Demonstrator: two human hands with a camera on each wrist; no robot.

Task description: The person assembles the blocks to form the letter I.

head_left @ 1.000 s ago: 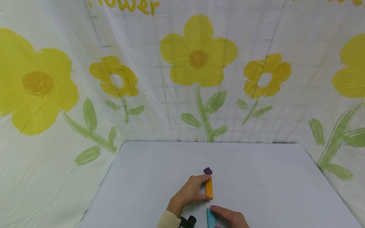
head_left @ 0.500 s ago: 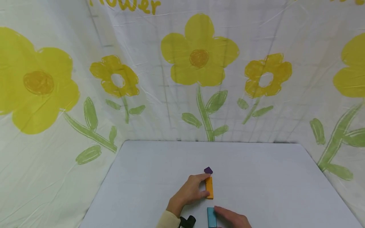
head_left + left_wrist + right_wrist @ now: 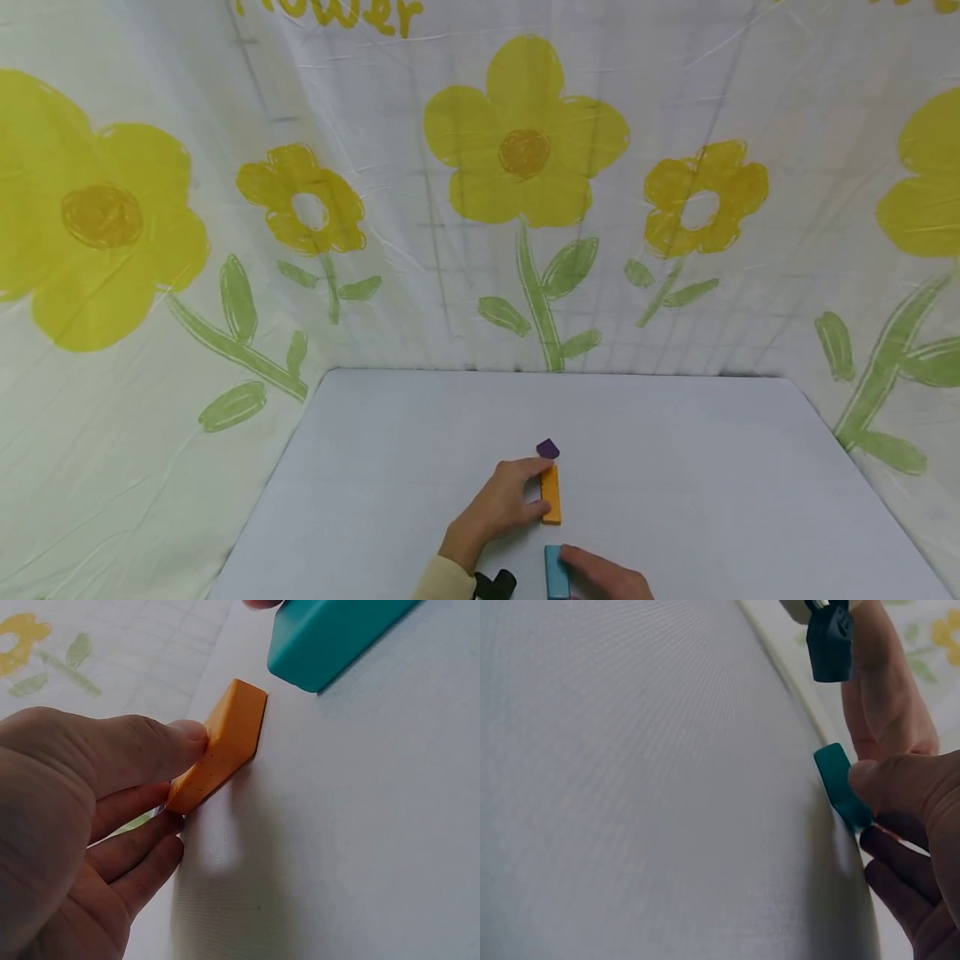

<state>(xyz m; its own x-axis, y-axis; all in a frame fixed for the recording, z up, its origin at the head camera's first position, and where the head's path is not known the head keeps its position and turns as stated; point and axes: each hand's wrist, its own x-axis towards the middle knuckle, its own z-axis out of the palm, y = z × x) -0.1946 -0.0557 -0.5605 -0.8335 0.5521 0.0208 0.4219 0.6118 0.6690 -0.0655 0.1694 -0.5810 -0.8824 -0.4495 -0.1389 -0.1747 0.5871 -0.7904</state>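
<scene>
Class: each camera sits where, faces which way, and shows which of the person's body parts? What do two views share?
Head: worn on the head, facing forward and down at the table and flowered sheet; left hand, sleeve and right hand show.
Left wrist: worn there, facing the orange block; left hand shows, plus a sliver of the right hand.
Right wrist: worn there, facing the teal block; right hand shows, left hand beyond.
Shared: both wrist views include the teal block.

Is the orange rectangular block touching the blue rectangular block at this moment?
Apart. The head view shows a strip of white tabletop between the orange rectangular block and the blue rectangular block.
</scene>
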